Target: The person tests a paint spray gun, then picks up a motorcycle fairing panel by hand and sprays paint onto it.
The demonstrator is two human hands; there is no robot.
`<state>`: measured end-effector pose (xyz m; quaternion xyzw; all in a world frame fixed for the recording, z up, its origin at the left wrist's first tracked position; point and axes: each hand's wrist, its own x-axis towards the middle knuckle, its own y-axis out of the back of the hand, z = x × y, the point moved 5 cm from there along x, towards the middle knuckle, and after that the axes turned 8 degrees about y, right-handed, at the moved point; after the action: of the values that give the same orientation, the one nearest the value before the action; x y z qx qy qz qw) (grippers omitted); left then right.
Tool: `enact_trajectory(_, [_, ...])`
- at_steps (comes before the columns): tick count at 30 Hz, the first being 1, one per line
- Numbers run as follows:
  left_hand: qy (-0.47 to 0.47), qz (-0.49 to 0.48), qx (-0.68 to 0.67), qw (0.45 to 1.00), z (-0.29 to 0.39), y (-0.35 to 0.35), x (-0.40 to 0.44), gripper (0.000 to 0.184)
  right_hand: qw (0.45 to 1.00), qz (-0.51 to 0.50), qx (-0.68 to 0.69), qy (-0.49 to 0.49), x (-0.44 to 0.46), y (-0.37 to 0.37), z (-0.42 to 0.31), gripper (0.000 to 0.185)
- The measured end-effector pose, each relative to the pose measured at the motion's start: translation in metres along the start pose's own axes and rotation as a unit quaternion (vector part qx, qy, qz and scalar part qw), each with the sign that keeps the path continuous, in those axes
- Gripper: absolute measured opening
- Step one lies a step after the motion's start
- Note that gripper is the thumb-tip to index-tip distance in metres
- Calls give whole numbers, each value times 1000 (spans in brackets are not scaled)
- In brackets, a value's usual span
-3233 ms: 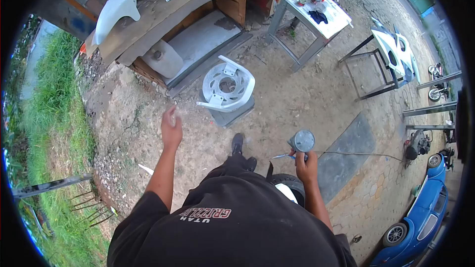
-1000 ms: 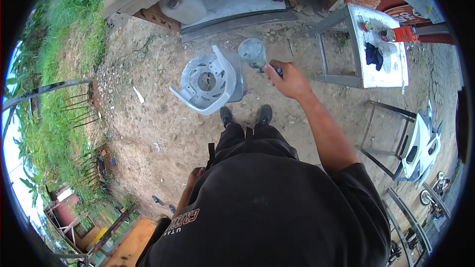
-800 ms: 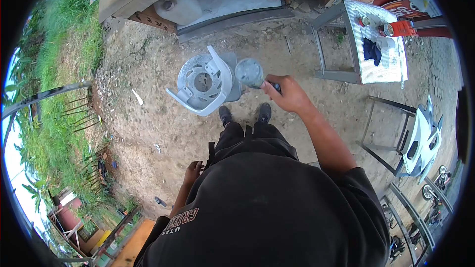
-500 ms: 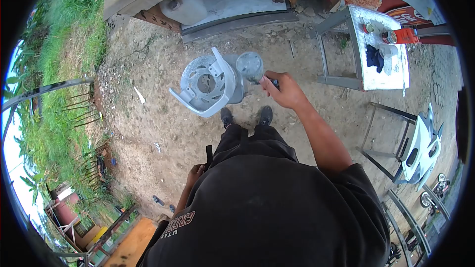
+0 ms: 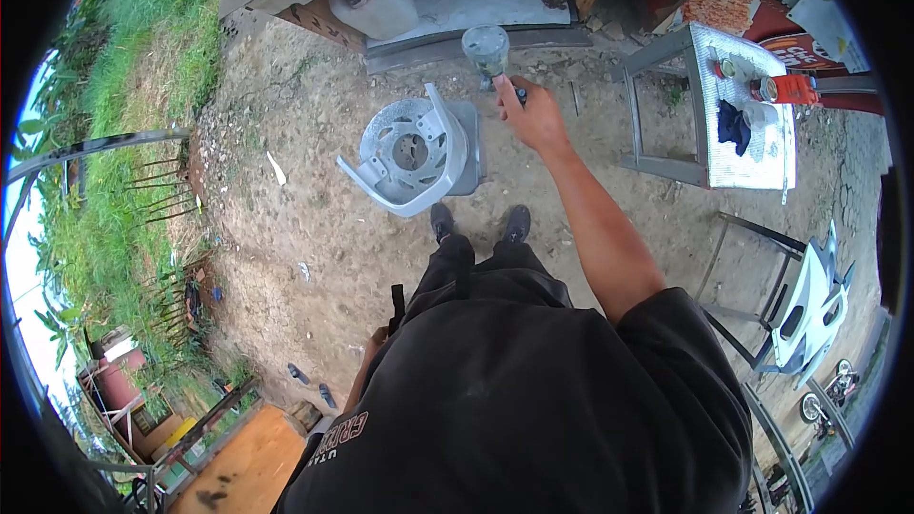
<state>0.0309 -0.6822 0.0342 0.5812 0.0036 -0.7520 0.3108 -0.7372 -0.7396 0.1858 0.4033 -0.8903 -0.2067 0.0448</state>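
Note:
My right hand is closed around the grip of a spray gun with a cloudy, see-through cup on top. It is held out beyond and to the right of a grey disc with cut-outs and a curved, silver-grey grab rail. Both parts rest on a grey stand on the ground; the gun is apart from them. My left hand hangs low by my side, mostly hidden by my black shirt, and its fingers cannot be made out.
A foil-topped table at the right holds cans, an orange-red item and a black cloth. Nearer on the right, a white fairing rests on a metal frame. A wooden bench with a white jug stands ahead. Grass borders the left.
My right hand has moved the spray gun forward, farther from the grey parts. My left hand has slipped farther behind my shirt. The view has shifted slightly.

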Motion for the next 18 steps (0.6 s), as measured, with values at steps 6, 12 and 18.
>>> enact_trajectory(6, [-51,-8,26,998,8,6,6,54,997,-40,50,-34,-50,14,21,54])
enact_trajectory(12, [12,24,49,998,55,22,-5,54,994,-53,92,-29,-116,23,20,47])
enact_trajectory(18, [-65,20,84,994,61,27,10,50,986,-80,145,-20,-169,21,11,46])
